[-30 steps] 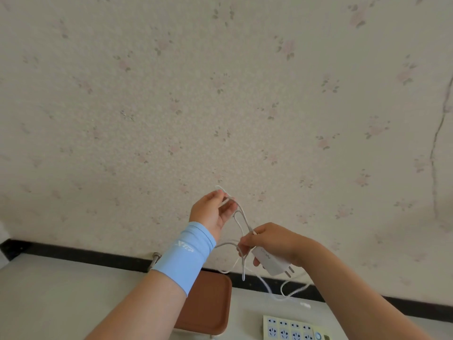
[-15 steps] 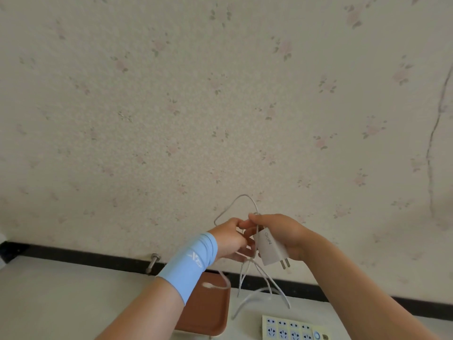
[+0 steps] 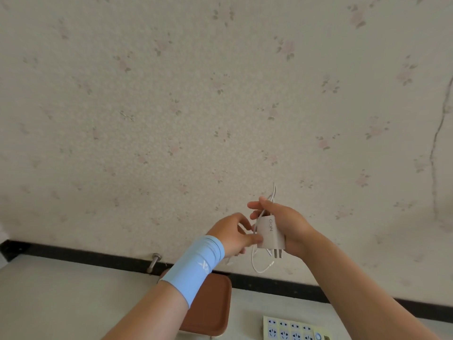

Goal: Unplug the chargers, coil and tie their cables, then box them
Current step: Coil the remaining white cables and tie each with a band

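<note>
As it is held up before the wall (image 3: 220, 94), charger (image 3: 270, 233): prongs down, in right hand (image 3: 288, 225);
right hand: curled round charger;
left hand (image 3: 234, 235): pinching cable (image 3: 259, 265) beside charger; loop dangling below

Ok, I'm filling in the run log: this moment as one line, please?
phase: coiling | right hand: holds charger, prongs down | left hand: pinches cable beside charger | cable: loop hangs below, untied
</note>
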Tool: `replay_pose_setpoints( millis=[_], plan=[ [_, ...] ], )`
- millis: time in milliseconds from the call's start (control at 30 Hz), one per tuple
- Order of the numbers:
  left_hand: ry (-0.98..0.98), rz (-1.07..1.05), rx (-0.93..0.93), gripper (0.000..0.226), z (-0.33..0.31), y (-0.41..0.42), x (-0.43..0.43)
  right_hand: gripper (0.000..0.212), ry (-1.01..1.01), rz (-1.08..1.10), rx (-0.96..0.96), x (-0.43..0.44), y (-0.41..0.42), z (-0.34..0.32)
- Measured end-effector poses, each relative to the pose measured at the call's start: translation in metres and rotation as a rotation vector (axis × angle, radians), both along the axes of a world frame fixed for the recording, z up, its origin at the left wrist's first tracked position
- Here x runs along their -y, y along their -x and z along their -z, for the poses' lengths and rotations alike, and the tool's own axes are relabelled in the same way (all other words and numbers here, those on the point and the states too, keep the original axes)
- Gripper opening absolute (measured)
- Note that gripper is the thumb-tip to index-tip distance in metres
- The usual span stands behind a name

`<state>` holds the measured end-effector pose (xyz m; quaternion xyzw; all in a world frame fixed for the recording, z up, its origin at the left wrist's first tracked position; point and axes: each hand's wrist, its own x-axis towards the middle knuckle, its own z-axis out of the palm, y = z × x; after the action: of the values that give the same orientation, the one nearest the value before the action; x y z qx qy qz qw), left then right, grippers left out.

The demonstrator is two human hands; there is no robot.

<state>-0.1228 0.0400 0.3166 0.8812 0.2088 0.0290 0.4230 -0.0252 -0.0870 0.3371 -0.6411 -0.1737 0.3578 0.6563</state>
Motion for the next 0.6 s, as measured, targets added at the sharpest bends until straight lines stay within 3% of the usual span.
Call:
replay_pose_setpoints(
  millis=[100,167,267,367,433,600],
  plan=[
    [-0.035,-0.012,0.091,0.026,-0.005,0.001,-0.004,0.036,-0.079,0.008,-0.098,-0.001,-0.001,-0.001],
    [0.049,-0.059,0.150,0.029,-0.008,0.001,-0.009,0.042,-0.090,0.005,-0.111,0.001,-0.004,-0.001],
    [0.429,-0.230,0.285,0.029,-0.016,0.001,-0.013,0.048,0.117,-0.066,0.100,0.007,-0.009,0.001],
    [0.845,-0.337,0.396,0.027,-0.021,0.002,-0.017,0.047,0.186,-0.300,0.024,0.013,-0.007,0.003],
    [0.962,-0.380,0.435,0.026,-0.021,0.003,-0.020,0.048,0.196,-0.477,-0.069,0.015,-0.006,0.003],
    [1.181,-0.529,0.637,0.026,-0.023,0.004,-0.029,0.053,0.326,-0.771,0.070,0.015,-0.003,0.002]
  ],
)
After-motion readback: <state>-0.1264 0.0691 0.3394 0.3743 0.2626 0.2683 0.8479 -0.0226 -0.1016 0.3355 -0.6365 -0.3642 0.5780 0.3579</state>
